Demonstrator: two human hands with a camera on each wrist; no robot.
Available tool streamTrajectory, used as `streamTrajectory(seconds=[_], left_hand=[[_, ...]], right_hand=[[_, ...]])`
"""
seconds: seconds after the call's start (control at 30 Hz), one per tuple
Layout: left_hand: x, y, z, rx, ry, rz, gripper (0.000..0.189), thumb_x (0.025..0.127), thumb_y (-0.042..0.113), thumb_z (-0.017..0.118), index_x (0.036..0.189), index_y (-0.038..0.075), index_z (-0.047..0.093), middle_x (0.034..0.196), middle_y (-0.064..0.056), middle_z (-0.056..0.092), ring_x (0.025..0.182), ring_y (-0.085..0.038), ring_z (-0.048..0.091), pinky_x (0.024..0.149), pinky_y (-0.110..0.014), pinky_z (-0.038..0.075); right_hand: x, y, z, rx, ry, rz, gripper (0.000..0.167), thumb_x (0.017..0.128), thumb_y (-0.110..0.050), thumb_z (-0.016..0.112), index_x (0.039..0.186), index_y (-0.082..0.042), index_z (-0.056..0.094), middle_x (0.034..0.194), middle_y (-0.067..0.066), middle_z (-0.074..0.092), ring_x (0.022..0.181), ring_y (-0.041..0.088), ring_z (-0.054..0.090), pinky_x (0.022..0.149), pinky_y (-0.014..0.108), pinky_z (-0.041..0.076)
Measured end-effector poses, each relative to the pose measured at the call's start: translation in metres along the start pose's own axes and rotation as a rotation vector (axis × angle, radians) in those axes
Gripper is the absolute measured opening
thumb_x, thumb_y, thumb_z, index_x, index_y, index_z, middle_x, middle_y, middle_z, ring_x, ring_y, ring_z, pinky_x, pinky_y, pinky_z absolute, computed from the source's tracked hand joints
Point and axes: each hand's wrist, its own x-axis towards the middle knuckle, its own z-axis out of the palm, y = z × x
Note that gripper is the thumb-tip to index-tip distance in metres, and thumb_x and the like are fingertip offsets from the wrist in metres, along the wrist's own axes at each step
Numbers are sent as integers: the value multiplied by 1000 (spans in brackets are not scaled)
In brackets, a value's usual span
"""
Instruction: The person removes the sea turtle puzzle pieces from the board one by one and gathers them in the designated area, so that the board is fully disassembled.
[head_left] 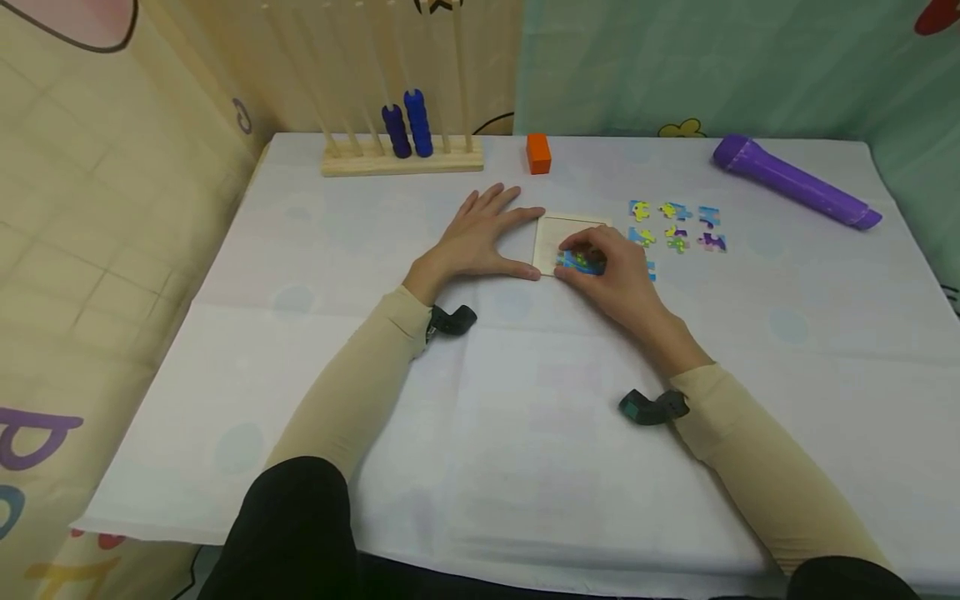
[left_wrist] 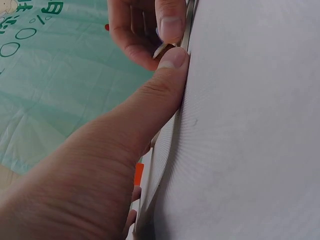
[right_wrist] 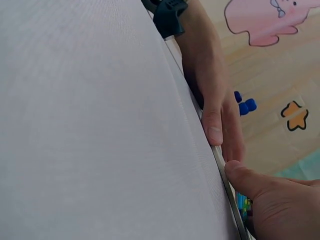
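A small square wooden puzzle tray (head_left: 551,227) lies flat on the white-covered table. My left hand (head_left: 480,237) spreads at its left side, index fingertip and thumb tip touching the tray's left corners. Over the tray, my right hand (head_left: 618,271) pinches a blue and green jigsaw piece (head_left: 579,262) between thumb and curled fingers. In the left wrist view the held piece (left_wrist: 161,51) shows as a thin tilted edge beside the left thumb. The right hand partly hides the piece and the tray's right side.
Several loose jigsaw pieces (head_left: 677,242) lie right of the tray. Behind stand a wooden bead rack (head_left: 405,165) with dark blue beads and an orange block (head_left: 538,154). A purple tube-shaped object (head_left: 798,183) lies at the back right. Printed curtains (head_left: 675,67) border the table.
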Motion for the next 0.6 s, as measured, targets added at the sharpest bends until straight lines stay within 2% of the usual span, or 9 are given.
streamTrajectory(seconds=[0.13, 0.27, 0.43, 0.6], left_hand=[[0, 2, -1, 1, -1, 2, 100, 79, 80, 73, 164, 41, 35, 179, -4, 10, 166, -27, -3, 133, -50, -9], [1, 4, -1, 6, -3, 1, 101, 80, 81, 72, 164, 41, 35, 179, -5, 11, 166, -28, -2, 133, -50, -8], [2, 4, -2, 9, -14, -12, 101, 80, 80, 72, 165, 41, 34, 179, -4, 9, 166, -28, -2, 133, -51, -8], [1, 4, -2, 4, -19, -19, 101, 80, 80, 73, 165, 41, 33, 179, -3, 9, 166, -28, -3, 133, -51, -9]], right_hand=[[1, -1, -3, -15, 47, -49, 32, 91, -18, 85, 120, -7, 75, 115, 8, 75, 104, 20, 67, 92, 30, 53], [-1, -3, -11, -35, 76, -64, 32, 91, -19, 85, 120, -8, 76, 115, 7, 76, 105, 20, 68, 93, 31, 53], [-12, 2, -28, -90, 77, -33, 34, 89, -18, 87, 120, -8, 77, 115, 8, 77, 101, 22, 67, 87, 27, 49], [-30, 14, -55, -134, 91, 34, 39, 87, -14, 88, 123, -7, 75, 117, 11, 78, 104, 27, 69, 89, 28, 47]])
